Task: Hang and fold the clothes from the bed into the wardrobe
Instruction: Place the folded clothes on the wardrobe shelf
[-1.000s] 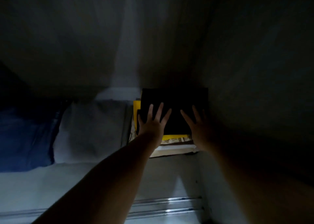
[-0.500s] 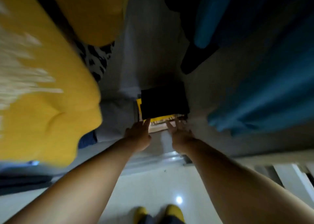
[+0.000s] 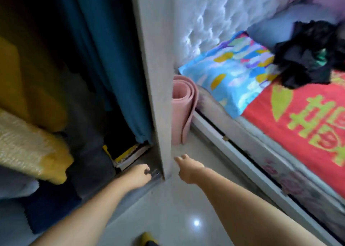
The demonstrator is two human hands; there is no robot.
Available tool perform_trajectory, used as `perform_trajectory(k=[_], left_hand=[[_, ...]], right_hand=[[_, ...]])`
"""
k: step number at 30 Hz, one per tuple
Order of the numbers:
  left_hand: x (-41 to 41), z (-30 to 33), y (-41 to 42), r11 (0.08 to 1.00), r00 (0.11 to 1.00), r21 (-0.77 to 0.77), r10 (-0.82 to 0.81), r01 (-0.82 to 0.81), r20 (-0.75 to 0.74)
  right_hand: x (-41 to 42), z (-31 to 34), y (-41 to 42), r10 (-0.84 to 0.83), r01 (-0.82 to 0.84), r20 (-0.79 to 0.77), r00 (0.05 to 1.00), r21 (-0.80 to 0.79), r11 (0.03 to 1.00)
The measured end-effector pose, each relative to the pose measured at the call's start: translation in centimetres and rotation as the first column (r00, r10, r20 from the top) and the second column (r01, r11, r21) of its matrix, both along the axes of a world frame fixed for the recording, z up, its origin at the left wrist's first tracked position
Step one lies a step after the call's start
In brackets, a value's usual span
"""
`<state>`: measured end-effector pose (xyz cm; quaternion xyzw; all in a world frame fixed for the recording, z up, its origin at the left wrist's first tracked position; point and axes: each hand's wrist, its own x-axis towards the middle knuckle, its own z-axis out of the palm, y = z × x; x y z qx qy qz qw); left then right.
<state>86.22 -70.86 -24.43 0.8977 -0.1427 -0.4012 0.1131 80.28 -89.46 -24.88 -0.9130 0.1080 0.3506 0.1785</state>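
A heap of dark clothes (image 3: 309,59) lies on the bed (image 3: 306,115) near its head end, partly on a blue patterned pillow (image 3: 235,72) and partly on the red cover. A second, plain blue pillow (image 3: 276,25) sits behind it against a pale tufted headboard (image 3: 214,16).

The wardrobe (image 3: 155,68) stands open beside the bed, its grey side panel upright. Inside hang a teal garment (image 3: 112,59) and yellow ones (image 3: 37,96); a folded stack (image 3: 125,152) rests at the bottom right corner, mostly in shadow.

A rolled pink mat (image 3: 183,111) stands on the glossy floor (image 3: 168,208) between wardrobe and bed.

The left hand (image 3: 138,176) has loosely curled fingers and holds nothing. The right hand (image 3: 186,169) is relaxed, also holding nothing. The picture is blurred.
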Motion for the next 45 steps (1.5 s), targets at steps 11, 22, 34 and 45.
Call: perform_trajectory(k=[11, 22, 34, 45], left_hand=[[-12.5, 7.7, -28.6, 0.916, 0.914, -0.080, -0.380, 0.393, 0.139], [-19.0, 12.8, -50.4, 0.742, 0.748, -0.134, -0.618, 0.657, 0.242], [-5.8, 8.1, -70.9, 0.716, 0.712, -0.093, -0.657, 0.692, 0.248], [6.9, 0.5, -89.5, 0.710, 0.700, 0.033, -0.699, 0.703, 0.147]], right_hand=[[-20.7, 9.5, -27.5, -0.349, 0.363, 0.121, 0.929, -0.125, 0.923], [-32.9, 13.0, -43.8, -0.595, 0.618, 0.173, 0.785, -0.148, 0.772], [-20.5, 8.4, -62.8, -0.652, 0.674, 0.175, 0.738, -0.133, 0.727], [-5.6, -0.9, -78.5, -0.720, 0.722, 0.074, 0.690, 0.012, 0.692]])
